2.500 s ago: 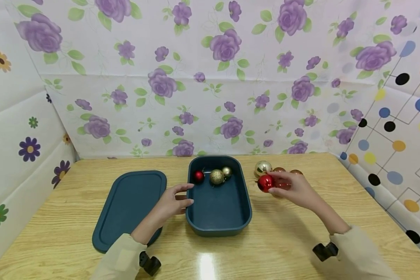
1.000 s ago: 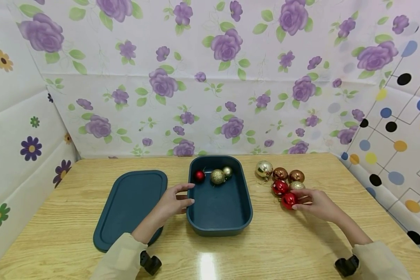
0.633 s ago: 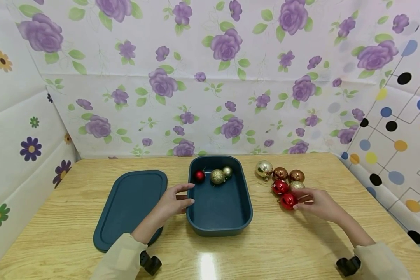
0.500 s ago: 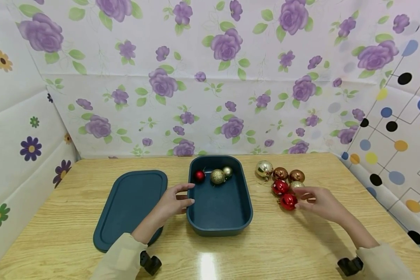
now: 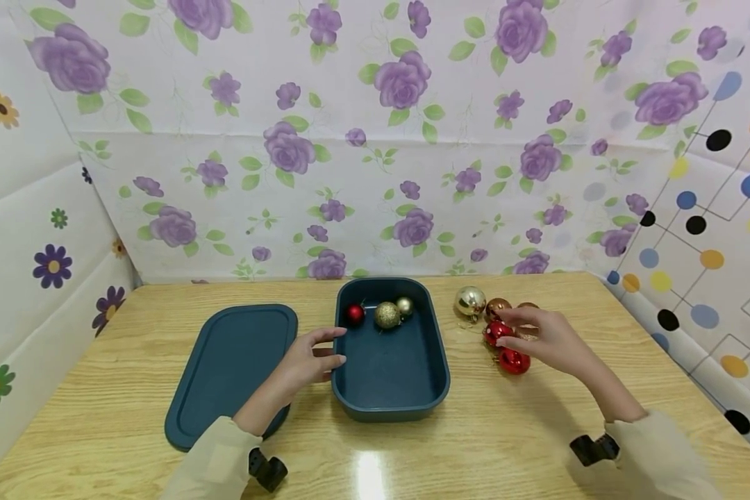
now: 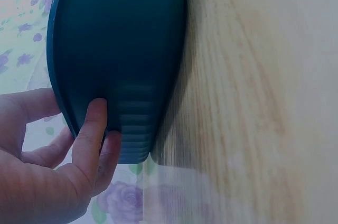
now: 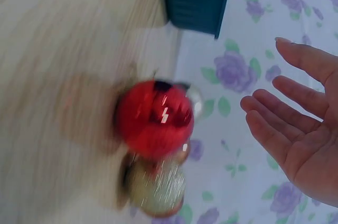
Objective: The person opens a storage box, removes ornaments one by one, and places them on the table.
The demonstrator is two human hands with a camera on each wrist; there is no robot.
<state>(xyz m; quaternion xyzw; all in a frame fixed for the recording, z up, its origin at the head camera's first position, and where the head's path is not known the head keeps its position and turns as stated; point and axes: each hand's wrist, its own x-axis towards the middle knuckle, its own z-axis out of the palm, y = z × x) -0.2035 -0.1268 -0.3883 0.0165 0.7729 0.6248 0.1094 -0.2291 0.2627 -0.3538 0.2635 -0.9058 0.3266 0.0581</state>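
Note:
My left hand (image 5: 307,357) holds the left wall of the dark blue rectangular box (image 5: 392,401). Its thumb and index finger reach over the rim, and other fingers lie against the outer wall in the left wrist view. My right hand (image 5: 546,339) hovers with spread fingers, holding nothing, over a group of Christmas baubles. Below its thumb lies a shiny red bauble (image 5: 514,362), beside a red one with white dots (image 5: 495,332). In the right wrist view, the shiny red bauble (image 7: 156,121) stands apart from the fingers. A glittery pale gold bauble (image 7: 158,184) sits close to it.
Inside the box are a small red bauble (image 5: 354,314), a glittery gold one (image 5: 387,316) and a small gold one (image 5: 405,306). A dark blue lid (image 5: 234,368) lies left of it. Behind the red baubles sit a shiny gold bauble (image 5: 470,301) and copper ones (image 5: 496,307).
My right hand carried the shiny red bauble rightward, set it down in front of the group and let go. It has since lifted off and shifted left. My left hand stays put.

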